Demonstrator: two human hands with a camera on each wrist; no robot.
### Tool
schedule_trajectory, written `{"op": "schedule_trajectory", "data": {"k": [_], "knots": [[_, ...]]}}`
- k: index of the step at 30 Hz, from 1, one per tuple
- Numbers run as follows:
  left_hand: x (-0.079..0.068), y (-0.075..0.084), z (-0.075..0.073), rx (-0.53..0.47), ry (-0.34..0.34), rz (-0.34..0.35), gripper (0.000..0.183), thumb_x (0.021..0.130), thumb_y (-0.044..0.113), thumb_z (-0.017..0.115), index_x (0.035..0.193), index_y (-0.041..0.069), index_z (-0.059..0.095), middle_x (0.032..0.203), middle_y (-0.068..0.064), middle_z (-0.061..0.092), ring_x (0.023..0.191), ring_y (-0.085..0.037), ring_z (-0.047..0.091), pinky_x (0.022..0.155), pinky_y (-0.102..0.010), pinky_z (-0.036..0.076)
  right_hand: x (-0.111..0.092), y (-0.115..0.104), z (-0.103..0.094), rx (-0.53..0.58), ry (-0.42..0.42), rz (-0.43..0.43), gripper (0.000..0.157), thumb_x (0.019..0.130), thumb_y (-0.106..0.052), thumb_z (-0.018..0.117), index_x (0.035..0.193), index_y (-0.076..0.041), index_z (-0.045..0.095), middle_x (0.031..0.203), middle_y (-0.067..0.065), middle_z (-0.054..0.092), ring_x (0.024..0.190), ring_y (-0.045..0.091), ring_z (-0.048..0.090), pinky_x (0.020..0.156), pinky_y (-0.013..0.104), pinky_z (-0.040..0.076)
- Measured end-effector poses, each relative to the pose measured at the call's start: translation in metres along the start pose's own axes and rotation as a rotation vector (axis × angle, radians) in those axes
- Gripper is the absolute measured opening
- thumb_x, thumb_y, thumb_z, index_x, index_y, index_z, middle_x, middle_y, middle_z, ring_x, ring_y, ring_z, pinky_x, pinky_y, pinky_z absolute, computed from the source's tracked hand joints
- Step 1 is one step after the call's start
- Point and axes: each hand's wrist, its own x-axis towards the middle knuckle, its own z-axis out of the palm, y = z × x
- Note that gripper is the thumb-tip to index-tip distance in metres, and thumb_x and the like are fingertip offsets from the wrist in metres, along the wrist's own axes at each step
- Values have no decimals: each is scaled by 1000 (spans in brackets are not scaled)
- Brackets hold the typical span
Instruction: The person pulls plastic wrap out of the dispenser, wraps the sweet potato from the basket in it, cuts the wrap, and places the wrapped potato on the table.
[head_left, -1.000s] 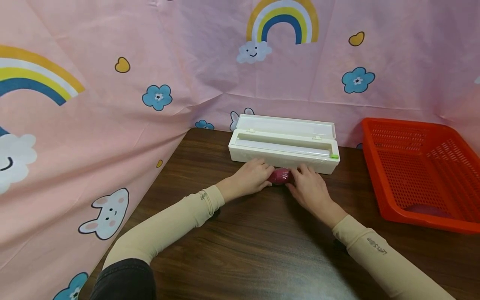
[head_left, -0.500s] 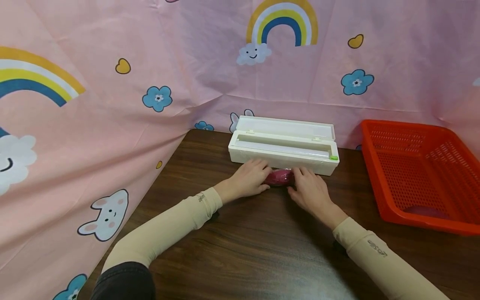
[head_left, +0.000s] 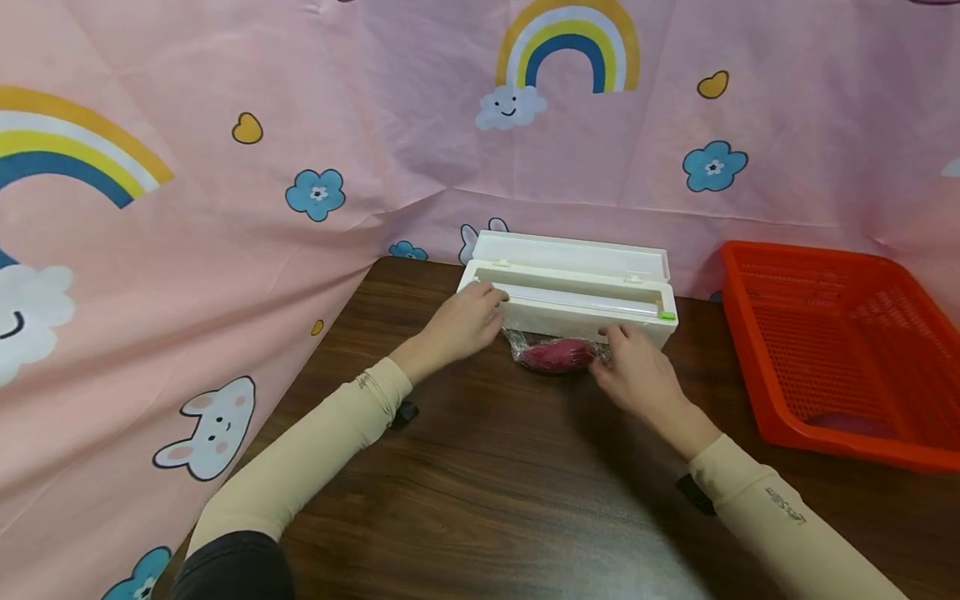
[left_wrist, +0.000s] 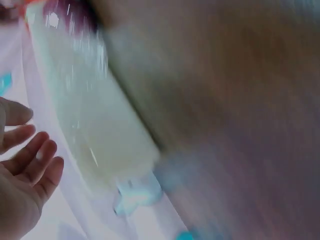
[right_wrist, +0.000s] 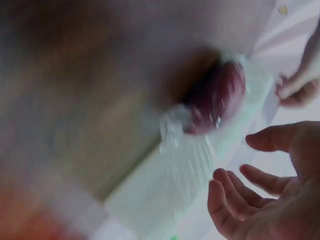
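Observation:
A reddish-purple sweet potato (head_left: 558, 356) lies on the table against the front of a white cling film dispenser (head_left: 555, 319), whose lid is raised over a film roll. Clear film covers the sweet potato and bunches loosely at its ends; in the right wrist view, film (right_wrist: 185, 155) also spreads along the dispenser's front. My left hand (head_left: 461, 321) is above the dispenser's left front edge, fingers loosely bent and holding nothing. Close to the sweet potato's right end is my right hand (head_left: 636, 371), its fingers spread and apart from it in the right wrist view.
On the right stands an orange-red perforated basket (head_left: 761, 375) with a dark purple item (head_left: 851, 423) at its near side. Brown wooden table (head_left: 510, 500) extends toward me. A pink patterned cloth (head_left: 405, 150) hangs behind and along the left.
Both hands have parted from the sweet potato. The left moved up and left to the dispenser's edge, the right slightly right. The whole wrapped sweet potato and its loose film ends now show.

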Motion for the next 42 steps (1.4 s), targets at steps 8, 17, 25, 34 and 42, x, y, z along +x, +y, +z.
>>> {"op": "schedule_trajectory", "data": {"k": [8,17,25,34,42], "knots": [[-2,-51,-17,-92,-137,-291,63,96,45,68,145,8,55,119,-20,65,99,-32,62,91,-49,52,17,29,-54,-38,-161,100,31,85,-4,54,106,13,68,99,32,68,87,44,65,78,57,53],[1,-73,-7,-177,-243,-300,68,95,57,64,148,15,56,134,-12,68,101,-24,68,95,-45,54,40,56,-81,-98,-344,213,27,85,-7,60,103,13,66,94,32,68,78,40,58,72,53,50],[4,-76,-1,-127,-175,-227,56,93,49,71,136,13,67,121,-11,75,83,-20,66,82,-39,56,53,69,-70,-127,-352,152,26,83,-2,60,102,15,67,93,34,68,75,41,60,76,56,54],[4,-79,3,-155,-150,-229,52,92,44,74,133,13,70,96,-10,77,66,-16,53,63,-29,46,71,77,-68,-190,-408,112,28,83,-3,59,103,12,71,100,34,70,82,42,62,78,54,54],[3,-79,4,-164,-129,-238,51,91,43,76,132,13,71,88,-8,75,65,-15,51,62,-28,43,76,83,-68,-181,-392,-14,18,83,-3,64,93,8,74,93,28,72,80,40,64,79,55,54]]}}
